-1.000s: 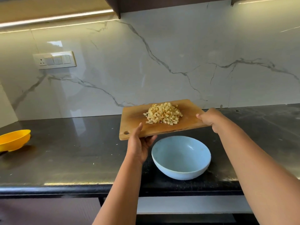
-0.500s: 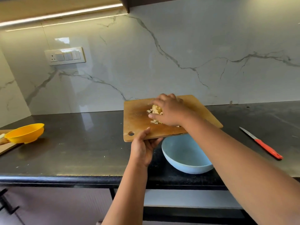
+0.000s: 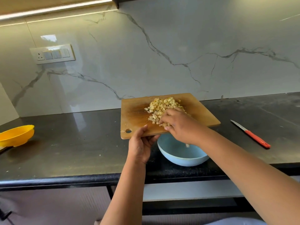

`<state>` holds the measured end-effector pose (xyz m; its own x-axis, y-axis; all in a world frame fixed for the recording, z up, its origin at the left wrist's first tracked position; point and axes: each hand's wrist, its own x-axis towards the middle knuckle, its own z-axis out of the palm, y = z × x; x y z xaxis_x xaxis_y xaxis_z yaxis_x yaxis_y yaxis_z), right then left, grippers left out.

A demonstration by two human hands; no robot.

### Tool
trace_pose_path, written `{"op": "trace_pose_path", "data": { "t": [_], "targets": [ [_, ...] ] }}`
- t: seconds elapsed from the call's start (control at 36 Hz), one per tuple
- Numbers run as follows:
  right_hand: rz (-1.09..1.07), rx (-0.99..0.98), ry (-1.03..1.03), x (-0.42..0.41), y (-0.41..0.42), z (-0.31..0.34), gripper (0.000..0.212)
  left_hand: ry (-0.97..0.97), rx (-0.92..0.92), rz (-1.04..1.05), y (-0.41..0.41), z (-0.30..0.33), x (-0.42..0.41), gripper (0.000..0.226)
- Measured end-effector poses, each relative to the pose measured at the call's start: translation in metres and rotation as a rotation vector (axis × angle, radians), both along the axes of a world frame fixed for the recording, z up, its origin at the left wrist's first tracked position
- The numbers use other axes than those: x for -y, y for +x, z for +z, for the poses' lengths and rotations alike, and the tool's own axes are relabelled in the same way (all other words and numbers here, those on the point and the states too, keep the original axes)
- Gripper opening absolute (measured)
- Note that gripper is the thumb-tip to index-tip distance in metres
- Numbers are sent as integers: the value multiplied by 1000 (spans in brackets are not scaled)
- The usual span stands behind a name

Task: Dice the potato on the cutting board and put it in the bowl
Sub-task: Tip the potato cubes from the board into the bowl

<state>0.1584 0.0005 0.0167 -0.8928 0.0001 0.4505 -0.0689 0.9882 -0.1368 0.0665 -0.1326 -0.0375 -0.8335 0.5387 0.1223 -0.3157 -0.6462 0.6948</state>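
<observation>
Black worktop, marble wall behind it. Wooden cutting board held up off the worktop, tilted, its near edge over the blue bowl; bowl stands near the worktop's front edge. One pale piece visible in the bowl. Left hand: grips board's near edge beside the hanging hole, thumb on top, fingers curled beneath. Right hand: fingers bent, resting on the diced potato at the heap's near side; cannot tell whether it encloses any pieces. Yellow bowl at worktop's left edge. Red-handled knife lies right of the board, well apart.
</observation>
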Motion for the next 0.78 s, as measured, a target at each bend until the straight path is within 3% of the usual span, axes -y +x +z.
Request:
{"op": "trace_pose_path", "data": {
  "t": [0.33,0.53,0.64,0.78],
  "targets": [
    [-32,147,-219,-8,46,12,23,3,18,36,-1,-1,1,16],
    [-232,-138,-206,-33,21,31,6,-29,28,19,1,-1,1,15],
    [-442,38,-150,-41,2,15,24,-37,17,10,2,-2,2,17],
    [-441,47,-119,-14,9,-5,13,-28,6,6,3,-3,2,15]
  ]
}}
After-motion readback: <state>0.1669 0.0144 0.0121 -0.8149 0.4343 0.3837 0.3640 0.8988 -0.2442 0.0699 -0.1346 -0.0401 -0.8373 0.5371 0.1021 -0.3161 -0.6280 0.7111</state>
